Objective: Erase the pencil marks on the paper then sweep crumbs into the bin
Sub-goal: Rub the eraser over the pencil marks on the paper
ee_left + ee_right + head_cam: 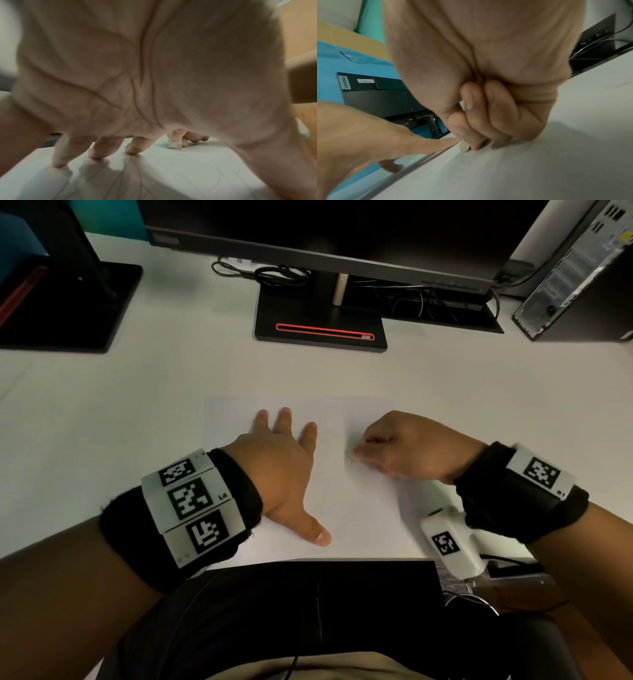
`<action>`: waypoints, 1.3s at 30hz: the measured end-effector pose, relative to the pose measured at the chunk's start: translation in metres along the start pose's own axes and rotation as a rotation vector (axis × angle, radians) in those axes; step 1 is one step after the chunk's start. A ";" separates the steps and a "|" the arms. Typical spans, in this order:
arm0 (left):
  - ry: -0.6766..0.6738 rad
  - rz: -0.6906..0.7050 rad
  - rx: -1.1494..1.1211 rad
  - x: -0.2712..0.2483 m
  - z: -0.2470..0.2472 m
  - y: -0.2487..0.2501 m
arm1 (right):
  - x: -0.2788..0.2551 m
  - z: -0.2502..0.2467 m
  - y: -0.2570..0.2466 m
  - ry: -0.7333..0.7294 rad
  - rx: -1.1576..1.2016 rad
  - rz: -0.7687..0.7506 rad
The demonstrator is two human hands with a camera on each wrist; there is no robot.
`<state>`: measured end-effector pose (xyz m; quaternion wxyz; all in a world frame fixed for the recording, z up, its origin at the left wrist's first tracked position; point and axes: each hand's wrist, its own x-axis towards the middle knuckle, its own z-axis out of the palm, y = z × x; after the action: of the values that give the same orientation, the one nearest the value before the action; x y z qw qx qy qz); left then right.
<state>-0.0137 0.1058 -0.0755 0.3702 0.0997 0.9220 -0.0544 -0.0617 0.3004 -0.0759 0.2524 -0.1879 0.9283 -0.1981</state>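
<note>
A white sheet of paper (pixel 356 501) with faint pencil lines lies on the white desk near its front edge. My left hand (pixel 284 463) lies flat on the sheet's left part, fingers spread and straight, fingertips (pixel 130 150) pressing the paper (pixel 188 175). My right hand (pixel 394 446) is curled over the sheet's right part and pinches a small white eraser (pixel 174 145) (pixel 464 147), its tip down on the paper (pixel 539 169). In the head view the eraser is hidden by the fingers. No bin is in view.
A monitor on a black stand (pixel 320 332) is behind the paper, with cables (pixel 274 273) beside it. A second stand (pixel 68 302) sits far left and a computer tower (pixel 579 268) far right. The desk's front edge (pixel 308 560) runs just below my hands.
</note>
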 end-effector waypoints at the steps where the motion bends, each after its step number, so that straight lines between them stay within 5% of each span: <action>1: 0.000 0.001 -0.001 0.000 0.000 0.000 | 0.000 0.001 -0.001 0.007 -0.008 -0.010; 5: 0.005 0.001 -0.003 0.000 0.000 0.000 | -0.004 0.010 -0.010 -0.102 -0.056 -0.068; 9: 0.000 0.003 0.005 -0.001 0.000 0.001 | 0.004 0.001 -0.002 0.025 -0.041 -0.014; 13: 0.001 0.001 0.008 0.000 -0.001 0.001 | 0.001 0.009 -0.010 -0.112 -0.070 -0.075; 17: 0.006 0.005 0.011 -0.001 -0.001 0.001 | 0.010 -0.003 -0.006 0.022 -0.044 -0.020; 21: 0.007 0.005 0.010 -0.001 0.000 0.001 | 0.007 0.008 -0.018 -0.108 -0.078 -0.092; 25: 0.008 0.008 0.006 -0.001 -0.001 0.001 | 0.019 -0.003 -0.012 0.016 -0.010 -0.012; 39: 0.020 0.018 0.018 0.001 0.001 0.000 | 0.029 -0.006 -0.010 -0.051 0.049 0.010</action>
<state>-0.0137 0.1056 -0.0765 0.3605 0.1121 0.9242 -0.0585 -0.0857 0.2797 -0.0782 0.2817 -0.1819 0.9173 -0.2148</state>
